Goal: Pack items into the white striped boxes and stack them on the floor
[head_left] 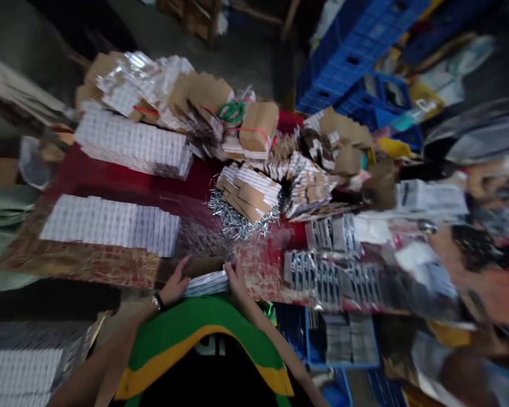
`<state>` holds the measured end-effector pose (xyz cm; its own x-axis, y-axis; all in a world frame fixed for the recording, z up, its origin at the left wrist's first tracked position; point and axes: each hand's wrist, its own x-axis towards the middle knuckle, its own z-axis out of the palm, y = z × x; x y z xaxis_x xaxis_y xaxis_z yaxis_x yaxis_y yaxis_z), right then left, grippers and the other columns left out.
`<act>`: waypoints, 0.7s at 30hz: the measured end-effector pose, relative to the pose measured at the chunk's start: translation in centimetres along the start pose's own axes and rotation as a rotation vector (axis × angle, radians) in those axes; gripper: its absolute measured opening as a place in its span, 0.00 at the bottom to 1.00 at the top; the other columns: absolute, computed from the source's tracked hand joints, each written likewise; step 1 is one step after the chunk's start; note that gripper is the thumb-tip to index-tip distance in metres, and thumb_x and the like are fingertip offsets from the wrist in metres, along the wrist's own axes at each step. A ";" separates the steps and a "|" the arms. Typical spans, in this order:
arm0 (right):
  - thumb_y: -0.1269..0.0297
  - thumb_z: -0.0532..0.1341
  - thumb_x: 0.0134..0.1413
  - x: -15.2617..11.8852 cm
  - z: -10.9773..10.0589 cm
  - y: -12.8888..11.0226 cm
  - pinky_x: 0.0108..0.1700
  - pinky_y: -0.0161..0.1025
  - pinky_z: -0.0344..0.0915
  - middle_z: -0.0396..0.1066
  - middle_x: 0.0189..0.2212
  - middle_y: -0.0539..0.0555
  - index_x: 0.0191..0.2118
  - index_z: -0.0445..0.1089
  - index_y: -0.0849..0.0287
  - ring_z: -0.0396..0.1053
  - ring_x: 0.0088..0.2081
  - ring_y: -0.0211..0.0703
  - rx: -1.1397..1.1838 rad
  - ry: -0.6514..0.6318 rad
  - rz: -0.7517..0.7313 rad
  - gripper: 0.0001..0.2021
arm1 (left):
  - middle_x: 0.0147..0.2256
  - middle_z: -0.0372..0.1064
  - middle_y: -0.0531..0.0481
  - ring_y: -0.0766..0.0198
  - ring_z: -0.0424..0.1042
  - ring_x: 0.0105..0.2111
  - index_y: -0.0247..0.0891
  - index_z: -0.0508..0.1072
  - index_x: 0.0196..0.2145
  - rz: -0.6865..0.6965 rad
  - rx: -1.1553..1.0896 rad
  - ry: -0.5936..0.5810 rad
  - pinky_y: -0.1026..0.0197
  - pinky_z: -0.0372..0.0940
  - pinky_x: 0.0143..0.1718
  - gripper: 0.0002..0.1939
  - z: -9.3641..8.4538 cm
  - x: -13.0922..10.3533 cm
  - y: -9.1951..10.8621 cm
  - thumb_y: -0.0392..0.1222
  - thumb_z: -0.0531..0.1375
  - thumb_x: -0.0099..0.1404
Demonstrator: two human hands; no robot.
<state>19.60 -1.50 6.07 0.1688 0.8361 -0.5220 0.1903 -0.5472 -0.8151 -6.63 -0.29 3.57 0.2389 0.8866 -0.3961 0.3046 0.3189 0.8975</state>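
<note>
1. Evidently, the left hand (176,285) and the right hand (238,284) have their fingers clamped on opposite ends of the striped bundle (206,284), probably to keep it level and together;
2. the striped bundle lies between both sets of fingers, on the person's side of the metal pile (232,224);
3. cardboard pieces (251,195) rest on the metal pile, presumably for easy reach;
4. left of the metal pile, white boxes (106,223) stand in a row, seemingly to save space; right of it, clear packets (303,271) lie side by side.
</note>
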 end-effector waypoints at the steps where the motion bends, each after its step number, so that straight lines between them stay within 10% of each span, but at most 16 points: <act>1: 0.38 0.60 0.63 0.4 0.2 0.5 0.49 0.47 0.71 0.76 0.40 0.55 0.45 0.73 0.54 0.73 0.45 0.53 0.034 0.042 0.052 0.23 | 0.72 0.61 0.35 0.44 0.63 0.72 0.35 0.59 0.74 0.003 0.004 0.000 0.35 0.52 0.77 0.45 0.1 0.2 -0.1 0.38 0.58 0.58; 12: 0.47 0.58 0.64 2.8 1.0 0.4 0.60 0.49 0.68 0.78 0.46 0.59 0.46 0.74 0.54 0.74 0.52 0.54 0.211 0.165 0.195 0.17 | 0.71 0.63 0.36 0.42 0.66 0.69 0.38 0.60 0.73 -0.083 0.032 0.043 0.36 0.57 0.75 0.49 0.2 1.7 0.8 0.42 0.60 0.53; 21: 0.56 0.73 0.47 1.6 -4.7 -1.7 0.67 0.51 0.66 0.80 0.58 0.54 0.61 0.79 0.53 0.73 0.64 0.57 0.435 -0.462 0.181 0.32 | 0.73 0.63 0.42 0.43 0.52 0.77 0.44 0.70 0.71 -0.032 0.101 -0.232 0.38 0.49 0.78 0.37 -1.2 3.2 2.1 0.61 0.59 0.68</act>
<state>24.09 0.64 7.82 -0.2890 0.7160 -0.6355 -0.2268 -0.6961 -0.6812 -6.30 3.60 4.37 0.4292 0.7724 -0.4681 0.4035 0.2997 0.8645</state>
